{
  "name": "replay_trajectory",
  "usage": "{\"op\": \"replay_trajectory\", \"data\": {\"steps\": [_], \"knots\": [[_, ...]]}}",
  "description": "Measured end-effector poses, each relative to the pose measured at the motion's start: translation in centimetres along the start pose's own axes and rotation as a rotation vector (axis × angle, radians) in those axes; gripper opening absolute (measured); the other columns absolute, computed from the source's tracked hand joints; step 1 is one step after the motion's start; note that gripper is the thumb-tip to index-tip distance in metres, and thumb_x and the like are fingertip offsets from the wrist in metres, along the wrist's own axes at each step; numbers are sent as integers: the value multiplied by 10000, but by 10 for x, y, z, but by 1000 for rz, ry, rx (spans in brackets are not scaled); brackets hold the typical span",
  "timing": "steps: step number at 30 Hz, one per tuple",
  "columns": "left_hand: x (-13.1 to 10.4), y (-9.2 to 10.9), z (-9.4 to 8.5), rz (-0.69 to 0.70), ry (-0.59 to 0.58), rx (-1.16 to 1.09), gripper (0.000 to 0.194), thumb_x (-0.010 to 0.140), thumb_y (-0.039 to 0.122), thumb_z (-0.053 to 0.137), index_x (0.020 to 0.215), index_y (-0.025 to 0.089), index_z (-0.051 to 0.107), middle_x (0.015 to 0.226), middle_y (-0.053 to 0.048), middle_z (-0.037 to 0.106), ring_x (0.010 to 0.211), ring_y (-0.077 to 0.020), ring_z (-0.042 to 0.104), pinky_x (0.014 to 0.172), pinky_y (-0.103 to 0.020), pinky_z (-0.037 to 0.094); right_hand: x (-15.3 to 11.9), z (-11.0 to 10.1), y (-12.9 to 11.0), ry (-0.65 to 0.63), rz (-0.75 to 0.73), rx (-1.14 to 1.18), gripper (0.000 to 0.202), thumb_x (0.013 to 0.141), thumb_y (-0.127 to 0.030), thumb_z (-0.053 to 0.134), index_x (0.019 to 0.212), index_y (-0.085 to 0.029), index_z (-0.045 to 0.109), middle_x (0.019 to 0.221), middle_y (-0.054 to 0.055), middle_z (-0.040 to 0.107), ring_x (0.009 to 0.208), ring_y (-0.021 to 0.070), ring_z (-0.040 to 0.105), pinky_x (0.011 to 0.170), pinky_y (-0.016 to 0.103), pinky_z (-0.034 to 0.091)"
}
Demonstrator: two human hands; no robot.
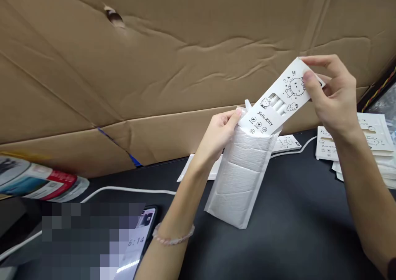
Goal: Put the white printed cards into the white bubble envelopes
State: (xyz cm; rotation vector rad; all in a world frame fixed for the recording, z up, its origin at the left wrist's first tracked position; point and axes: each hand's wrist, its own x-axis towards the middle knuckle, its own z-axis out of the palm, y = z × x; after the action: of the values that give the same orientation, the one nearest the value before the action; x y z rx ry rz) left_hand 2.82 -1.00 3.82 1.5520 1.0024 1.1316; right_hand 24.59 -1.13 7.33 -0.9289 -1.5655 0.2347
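Observation:
My right hand (332, 86) pinches the upper end of a flat white Hello Kitty box (266, 117), thumb on its printed face. White pen-like sticks show through a cut-out window in the box. The box slants down to the left, its lower end inside the mouth of a white bubble mailer (241, 172). My left hand (221, 129) is closed on the mailer's upper left edge, thumb at the opening. The mailer hangs tilted above the black table. How far the box reaches inside is hidden.
More printed white boxes (328, 143) are stacked at the right, with another printed box (287, 143) behind the mailer. A white cable (133, 189) crosses the black table (293, 222). At left lie a phone (136, 240) and a labelled plastic container (46, 181). Cardboard (185, 73) walls the back.

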Motion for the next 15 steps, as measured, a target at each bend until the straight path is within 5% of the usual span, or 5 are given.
{"op": "replay_trajectory", "data": {"steps": [5, 11, 15], "knots": [[-3, 3, 2, 57, -25, 91, 379, 909, 484, 526, 810, 161, 697, 783, -37, 683, 706, -151, 581, 628, -231, 414, 2, -10, 5, -101, 40, 10, 270, 882, -390, 647, 1112, -249, 647, 1009, 37, 719, 761, 121, 664, 588, 250, 537], [-7, 11, 5, 81, -15, 219, 374, 924, 447, 493, 772, 160, 680, 726, -27, 662, 686, -159, 573, 596, -236, 386, 1, -22, -10, 10, -79, -178, 239, 885, -389, 633, 1089, -269, 664, 1180, 37, 676, 926, 159, 683, 614, 261, 515], [-14, 18, 12, 126, 23, 293, 375, 912, 444, 506, 706, 176, 668, 667, -7, 638, 660, -156, 558, 565, -242, 366, -5, -19, -19, -142, -71, -94, 261, 875, -352, 656, 1115, -250, 639, 1019, 29, 699, 808, 132, 687, 567, 232, 513]]}}
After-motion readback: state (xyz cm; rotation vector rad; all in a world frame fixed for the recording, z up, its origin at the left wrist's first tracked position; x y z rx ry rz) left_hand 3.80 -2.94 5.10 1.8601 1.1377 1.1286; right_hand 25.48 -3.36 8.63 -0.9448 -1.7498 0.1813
